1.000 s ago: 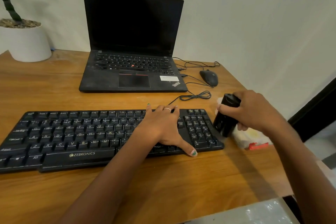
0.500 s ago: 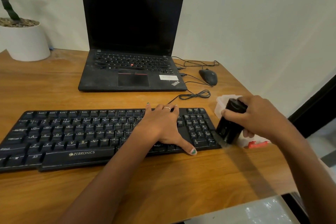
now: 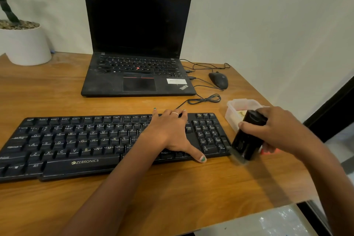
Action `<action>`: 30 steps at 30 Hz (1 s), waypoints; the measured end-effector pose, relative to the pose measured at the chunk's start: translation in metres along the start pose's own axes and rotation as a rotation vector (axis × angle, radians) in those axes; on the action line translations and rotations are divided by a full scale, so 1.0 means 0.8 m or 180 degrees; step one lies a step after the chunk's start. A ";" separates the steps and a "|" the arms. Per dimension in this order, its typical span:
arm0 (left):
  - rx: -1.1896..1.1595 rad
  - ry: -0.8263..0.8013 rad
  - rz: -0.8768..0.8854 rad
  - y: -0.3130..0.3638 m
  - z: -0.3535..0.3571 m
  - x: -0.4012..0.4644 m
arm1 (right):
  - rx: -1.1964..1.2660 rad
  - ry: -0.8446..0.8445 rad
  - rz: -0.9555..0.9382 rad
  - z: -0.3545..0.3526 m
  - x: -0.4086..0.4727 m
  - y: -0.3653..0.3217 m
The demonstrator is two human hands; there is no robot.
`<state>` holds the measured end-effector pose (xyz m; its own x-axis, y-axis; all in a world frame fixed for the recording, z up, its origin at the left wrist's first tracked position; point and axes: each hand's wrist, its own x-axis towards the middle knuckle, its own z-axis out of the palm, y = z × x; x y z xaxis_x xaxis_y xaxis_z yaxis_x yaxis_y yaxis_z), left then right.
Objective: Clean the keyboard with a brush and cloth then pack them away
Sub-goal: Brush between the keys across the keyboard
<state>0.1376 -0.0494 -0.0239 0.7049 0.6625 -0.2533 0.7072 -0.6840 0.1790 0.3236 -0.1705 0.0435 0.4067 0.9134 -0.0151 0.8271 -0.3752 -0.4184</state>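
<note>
Head view: brushing under way, judged an early-to-middle stage. Left hand (image 3: 170, 132) spread flat, fingers apart, pressing down on the keyboard (image 3: 107, 143) between the letter block and the number pad, pinning it in place. Right hand (image 3: 277, 130) clamped round the black brush (image 3: 247, 140), tilted, bristle end low at the keyboard's near right corner, just beside the left thumb's side of the board. Clear plastic box (image 3: 239, 107) just behind the right hand, something pale inside, possibly the cloth; cannot tell for sure. Most keys to the left of the left hand seemingly not yet swept. Left to do, by this reading: rest of the brushing, wiping, packing away.
</note>
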 end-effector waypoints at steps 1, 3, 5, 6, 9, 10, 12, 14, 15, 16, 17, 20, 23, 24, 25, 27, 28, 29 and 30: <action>0.0013 0.0007 0.0000 0.000 0.000 0.001 | 0.0024 0.0081 -0.0001 -0.002 0.001 0.002; 0.0024 0.0007 -0.0010 -0.001 0.000 0.001 | 0.0039 0.0604 -0.0136 0.012 -0.001 0.003; 0.0008 -0.0010 -0.0011 -0.001 0.001 0.002 | 0.0110 0.0788 -0.0195 0.022 -0.006 0.001; 0.0004 -0.0013 -0.0007 -0.001 0.001 0.002 | 0.0164 0.0611 -0.0155 0.020 -0.007 0.003; 0.0032 0.0000 0.0010 0.000 0.001 0.002 | 0.0271 0.0271 -0.0083 0.002 -0.007 0.005; 0.0040 0.0007 0.0009 -0.001 0.001 0.002 | 0.0312 0.0469 -0.0152 0.004 -0.007 0.005; 0.0042 -0.0006 -0.0002 -0.001 0.001 0.003 | 0.0269 0.0845 -0.0306 0.016 -0.007 0.000; 0.0058 -0.0015 0.0001 -0.001 0.000 0.003 | 0.0225 0.0633 -0.0260 0.020 -0.007 -0.003; 0.0058 -0.0014 0.0002 -0.001 0.000 0.003 | 0.0175 0.0343 -0.0181 0.014 -0.006 -0.002; 0.0055 -0.0015 0.0003 0.000 0.000 0.003 | 0.0127 0.0122 -0.0131 0.007 -0.004 -0.001; 0.0053 -0.0014 0.0004 0.000 0.000 0.002 | 0.0131 0.0055 -0.0124 0.001 -0.003 -0.003; 0.0046 0.0003 0.0000 -0.001 0.000 0.002 | 0.0250 0.0659 -0.0311 0.012 0.001 -0.009; 0.0039 0.0011 0.0011 -0.001 0.000 0.001 | -0.0066 0.0507 -0.0264 0.017 0.005 -0.014; 0.0026 0.0012 0.0011 -0.001 0.000 0.001 | -0.0100 0.0175 -0.0162 0.009 0.008 -0.013; 0.0012 0.0010 0.0014 0.000 -0.001 0.000 | -0.0045 -0.0045 -0.0086 0.000 0.011 -0.013; 0.0017 0.0023 0.0025 0.000 -0.001 0.000 | 0.0224 0.0150 -0.0081 -0.003 0.018 -0.014; 0.0026 0.0033 0.0025 -0.001 0.000 0.000 | 0.0346 0.0462 -0.0150 0.004 0.021 -0.014; 0.0029 0.0032 0.0023 -0.001 0.000 0.000 | 0.0382 0.0703 -0.0226 0.014 0.023 -0.016; 0.0029 0.0026 0.0022 0.000 0.000 0.000 | 0.0375 0.0782 -0.0256 0.021 0.024 -0.016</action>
<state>0.1373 -0.0491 -0.0237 0.7103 0.6601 -0.2444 0.7017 -0.6914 0.1720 0.3142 -0.1453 0.0332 0.4352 0.8686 0.2371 0.8157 -0.2689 -0.5121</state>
